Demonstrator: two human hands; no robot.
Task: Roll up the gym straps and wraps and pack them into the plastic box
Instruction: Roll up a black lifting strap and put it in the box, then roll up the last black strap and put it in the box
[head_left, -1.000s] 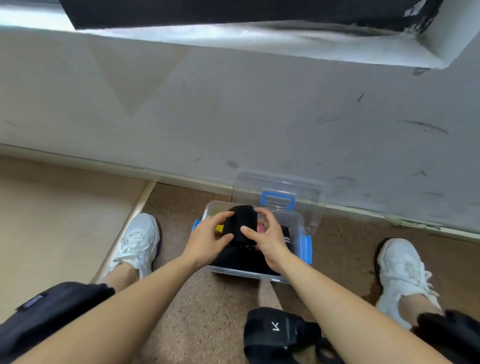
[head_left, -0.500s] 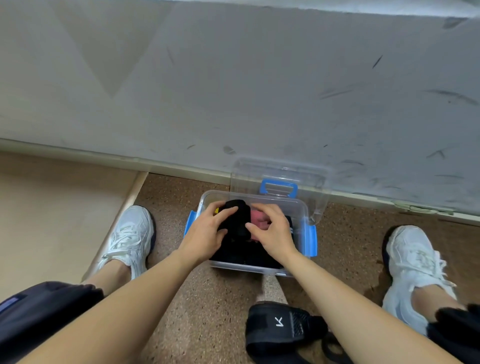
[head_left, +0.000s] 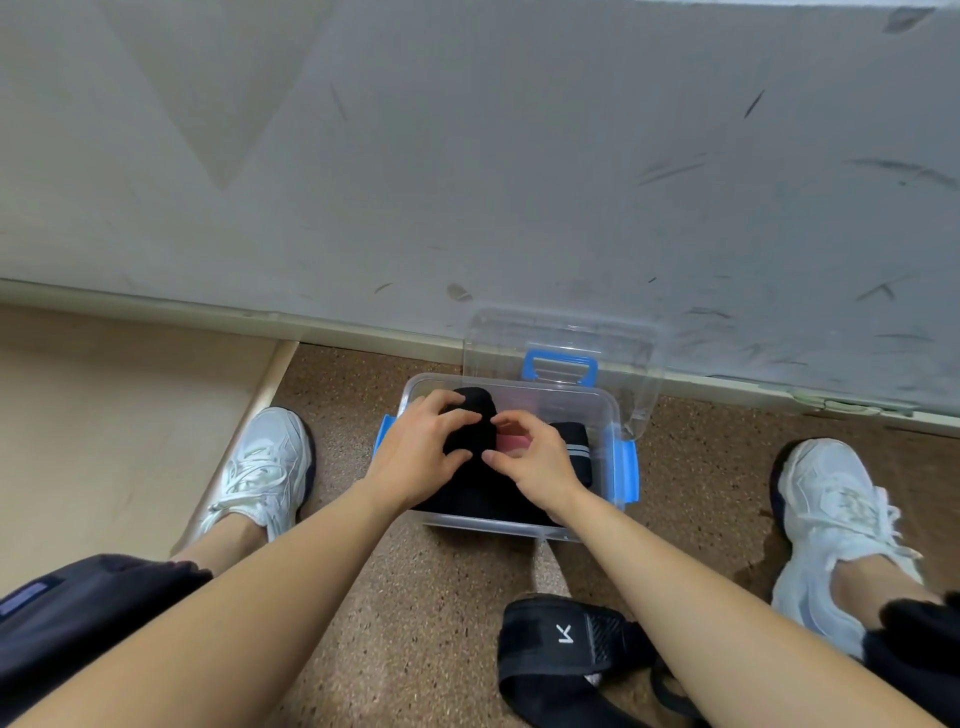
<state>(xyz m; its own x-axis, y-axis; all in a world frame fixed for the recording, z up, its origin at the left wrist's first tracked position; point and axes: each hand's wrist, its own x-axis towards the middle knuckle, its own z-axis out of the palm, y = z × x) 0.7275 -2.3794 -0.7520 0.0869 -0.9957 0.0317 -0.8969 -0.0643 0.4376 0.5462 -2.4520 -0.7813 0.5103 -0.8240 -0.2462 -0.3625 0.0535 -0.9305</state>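
1. Hands work inside a clear plastic box (head_left: 597, 410) that sits on the speckled brown floor (head_left: 415, 597), close to the grey wall (head_left: 467, 182).
2. The left hand (head_left: 415, 457) is curled around a black rolled wrap (head_left: 472, 421), fingers over its top and thumb under its near side, so this grip is closed on the roll.
3. The right hand (head_left: 535, 457) hovers just beside the same roll, fingers bent and loosely spread; whether they press on anything cannot be told, and nothing is clamped in that grip.
4. The black roll stands in the left part of the box, above more dark fabric lying along the box's near side.
5. A pink item (head_left: 511, 441) shows between the two hands, partly hidden.
6. A black wrap with grey stripes (head_left: 576, 447) lies in the right part of the box.
7. The transparent lid (head_left: 613, 338), with a blue handle (head_left: 561, 366), leans upright behind the box against the wall.
8. Blue latches (head_left: 628, 473) hang open at the sides of the box.
9. Another black strap with a white logo (head_left: 561, 636) lies on the floor near the person, outside the box, under the right forearm.
10. White sneakers (head_left: 265, 462) flank the box on both sides.
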